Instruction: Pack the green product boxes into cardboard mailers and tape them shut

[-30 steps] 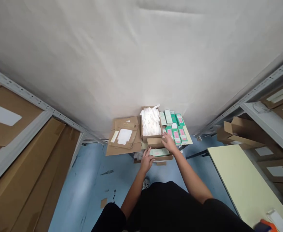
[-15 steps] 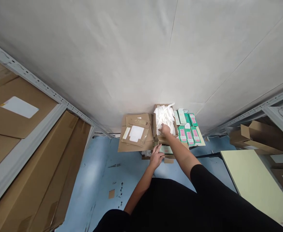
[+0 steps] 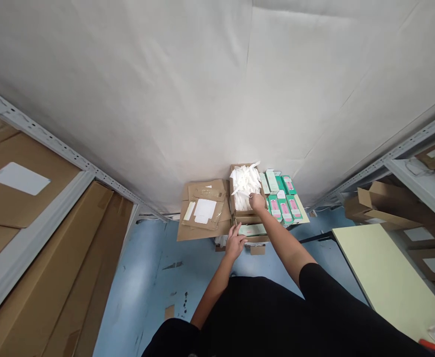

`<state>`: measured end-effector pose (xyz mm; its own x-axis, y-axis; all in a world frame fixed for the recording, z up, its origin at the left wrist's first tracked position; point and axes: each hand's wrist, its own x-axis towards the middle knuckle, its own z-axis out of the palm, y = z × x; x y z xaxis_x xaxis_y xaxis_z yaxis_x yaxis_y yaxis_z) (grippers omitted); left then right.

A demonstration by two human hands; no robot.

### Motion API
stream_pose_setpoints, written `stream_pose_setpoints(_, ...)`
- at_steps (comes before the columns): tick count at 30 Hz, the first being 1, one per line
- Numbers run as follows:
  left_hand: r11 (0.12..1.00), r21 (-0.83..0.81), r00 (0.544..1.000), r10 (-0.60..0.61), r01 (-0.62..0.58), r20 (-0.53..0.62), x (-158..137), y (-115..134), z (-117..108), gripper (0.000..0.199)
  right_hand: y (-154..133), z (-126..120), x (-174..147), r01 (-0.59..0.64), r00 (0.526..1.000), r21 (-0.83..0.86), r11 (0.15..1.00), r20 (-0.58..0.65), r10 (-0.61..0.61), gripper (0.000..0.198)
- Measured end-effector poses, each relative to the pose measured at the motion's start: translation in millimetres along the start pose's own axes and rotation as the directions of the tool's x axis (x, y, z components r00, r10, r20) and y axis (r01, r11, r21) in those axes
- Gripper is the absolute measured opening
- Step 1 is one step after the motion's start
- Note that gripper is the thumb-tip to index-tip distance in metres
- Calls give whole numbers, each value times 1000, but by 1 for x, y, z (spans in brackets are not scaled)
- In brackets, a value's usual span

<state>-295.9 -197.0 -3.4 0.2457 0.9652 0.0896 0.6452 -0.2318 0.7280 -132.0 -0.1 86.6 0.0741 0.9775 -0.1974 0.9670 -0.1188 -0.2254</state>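
Observation:
A cardboard box (image 3: 233, 187) full of loose thin white packets (image 3: 245, 181) stands against the wall. My right hand (image 3: 257, 202) is over its right front side, fingers closed, with the end of a white packet at the fingertips; how much of it is gripped is hard to see. My left hand (image 3: 235, 241) rests at the left edge of a lower carton (image 3: 257, 250) in front, its fingers stretched out and holding nothing. Inside that carton lies a pale green box (image 3: 252, 229), just beyond my left fingertips.
Green and pink boxes (image 3: 284, 210) stand in rows to the right. Flattened cardboard (image 3: 187, 233) with white papers (image 3: 205, 208) lies left. Large cartons (image 3: 53, 258) fill the left shelf. A pale yellow table (image 3: 381, 267) and open cartons (image 3: 388, 203) are at right.
My right hand has drawn back from among the white packets toward the box's right front edge. My left hand has stayed by the lower carton. The view has shifted slightly.

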Motion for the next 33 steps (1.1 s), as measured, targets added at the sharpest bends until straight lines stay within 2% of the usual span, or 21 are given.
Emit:
stream_pose_setpoints(6,999,45,999,3,-1,-32,-1,7,6,14,31,-21,-31,92,988,99,991,-131,-79,33)
stream_pose_setpoints(9,998,58,999,-4,6,-36,-4,11,8,14,57,-15,-60,187,973,169,968,-170,-158,31)
stream_pose_setpoints(11,998,63,999,-13,15,-42,-6,15,9,14,76,-4,-83,243,966,203,949,-135,-219,32)
stream_pose_setpoints(13,998,67,999,-17,20,-52,-8,20,9,14,94,7,-108,312,950,227,923,-78,-302,42)
stream_pose_setpoints(15,997,69,998,-14,18,-59,-10,24,10,15,109,17,-131,356,934,253,899,-90,-345,62)
stream_pose_setpoints(17,998,65,998,-10,14,-62,-12,29,12,16,121,21,-150,351,934,281,893,-164,-316,74)
stream_pose_setpoints(19,998,57,998,-12,16,-63,-14,34,16,16,132,20,-162,333,937,305,892,-211,-277,74)
stream_pose_setpoints(25,999,49,999,6,-4,-37,-12,72,45,17,180,-7,-170,340,929,306,889,-256,-268,72)
stream_pose_setpoints(29,997,58,998,55,-57,30,0,109,77,22,239,-29,-179,245,946,288,926,-279,-164,73)
stream_pose_setpoints(33,985,55,981,157,-164,114,23,151,123,21,320,-45,-203,89,964,316,945,-267,-2,76)
